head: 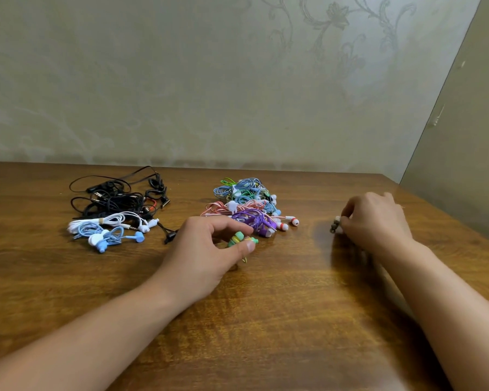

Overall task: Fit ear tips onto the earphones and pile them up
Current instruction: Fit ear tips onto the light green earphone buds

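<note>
A wooden surface (266, 320) runs back to a patterned wall (209, 80), its right edge angling away beside a plain panel (469, 136) — the near half lies bare. Toward the back left sits a tangle of black, white and blue earphones (116, 213); at centre, a colourful pile (249, 207). The left hand (206, 255) pinches a green-and-yellow earphone (240, 239) just in front of that pile. The right hand (376, 221), near the right edge, closes its fingertips on small ear tips (336, 224) — well apart from both heaps.
</note>
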